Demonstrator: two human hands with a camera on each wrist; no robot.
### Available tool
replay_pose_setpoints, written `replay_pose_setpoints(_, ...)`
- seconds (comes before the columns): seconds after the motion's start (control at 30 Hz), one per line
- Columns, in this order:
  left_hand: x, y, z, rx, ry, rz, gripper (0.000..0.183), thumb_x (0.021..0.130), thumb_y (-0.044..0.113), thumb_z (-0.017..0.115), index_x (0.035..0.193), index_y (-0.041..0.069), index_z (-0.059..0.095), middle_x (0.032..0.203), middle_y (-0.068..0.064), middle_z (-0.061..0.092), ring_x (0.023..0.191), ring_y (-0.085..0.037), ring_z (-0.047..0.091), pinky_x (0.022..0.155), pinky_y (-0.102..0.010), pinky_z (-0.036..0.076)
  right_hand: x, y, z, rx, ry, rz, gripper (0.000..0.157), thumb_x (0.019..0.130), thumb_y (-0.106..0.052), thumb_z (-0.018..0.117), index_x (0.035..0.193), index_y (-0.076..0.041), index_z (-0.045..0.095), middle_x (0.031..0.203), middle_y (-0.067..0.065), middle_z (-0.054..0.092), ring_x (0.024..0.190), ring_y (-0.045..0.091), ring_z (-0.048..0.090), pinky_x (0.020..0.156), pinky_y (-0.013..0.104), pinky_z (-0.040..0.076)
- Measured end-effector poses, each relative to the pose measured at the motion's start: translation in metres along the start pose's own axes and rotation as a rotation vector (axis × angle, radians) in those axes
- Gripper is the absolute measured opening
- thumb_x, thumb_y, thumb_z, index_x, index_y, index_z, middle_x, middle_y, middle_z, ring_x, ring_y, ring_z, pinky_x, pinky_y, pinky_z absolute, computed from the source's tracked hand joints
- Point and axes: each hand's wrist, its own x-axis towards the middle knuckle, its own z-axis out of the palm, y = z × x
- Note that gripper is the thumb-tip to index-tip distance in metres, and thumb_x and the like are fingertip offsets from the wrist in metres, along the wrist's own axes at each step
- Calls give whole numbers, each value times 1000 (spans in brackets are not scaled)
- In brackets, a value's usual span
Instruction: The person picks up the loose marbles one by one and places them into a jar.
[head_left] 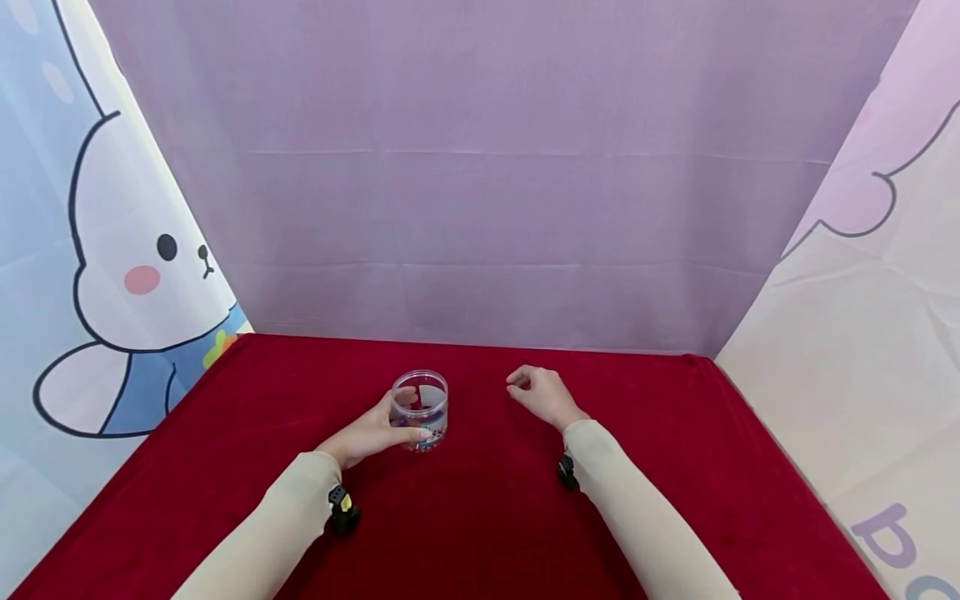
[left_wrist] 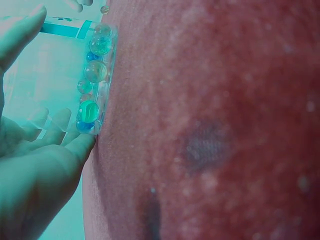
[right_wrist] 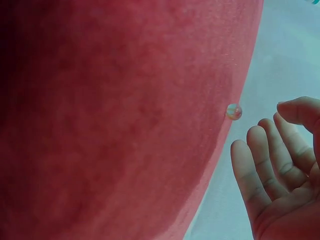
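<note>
My left hand point(head_left: 375, 432) grips a clear round jar point(head_left: 431, 398) from its left side, thumb across the front and fingers behind. Several glass marbles point(left_wrist: 95, 71) in green, blue and clear tones lie at the jar's bottom in the left wrist view. Its mouth faces up, with no lid on it. To the right of the jar, my right hand point(head_left: 546, 396) hovers over the cloth with fingers loosely bent and nothing between them. Just beyond those fingertips, a single clear marble point(right_wrist: 234, 111) rests on the cloth, apart from the hand.
A dark red cloth point(head_left: 480, 533) covers the table. Behind it hangs a plain purple curtain point(head_left: 480, 200). Printed cloth panels stand at both sides, the left one with a cartoon animal point(head_left: 150, 250). Each sleeve carries a small black wrist camera point(head_left: 343, 510).
</note>
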Motion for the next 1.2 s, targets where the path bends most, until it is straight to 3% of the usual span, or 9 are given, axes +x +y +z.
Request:
replay_pose_setpoints(0.3,2,-3,-1,-13,-2,0,88,89,31,78,154,12,23,148,-14,39,122,-30,48,102,-49,45,5,3,1,-30,-36,43,23,96,-15,69,118,-6,69,107,4,68,100,23,63,86,40,55)
replay_pose_setpoints(0.53,2,-4,-2,-9,-3,-8,90,88,33,79,155,12,22,153,-13,34,131,-33,43,106,-56,39,9,4,2,-35,-67,83,22,96,-14,69,116,-6,69,106,5,68,99,22,64,85,38,55)
replay_pose_setpoints(1.2,0,-1,0,11,17,-15,89,88,33,79,154,14,24,149,-14,39,132,-34,41,106,-56,40,17,5,6,-119,-95,111,17,93,-14,72,109,-6,71,102,6,69,97,22,65,84,38,55)
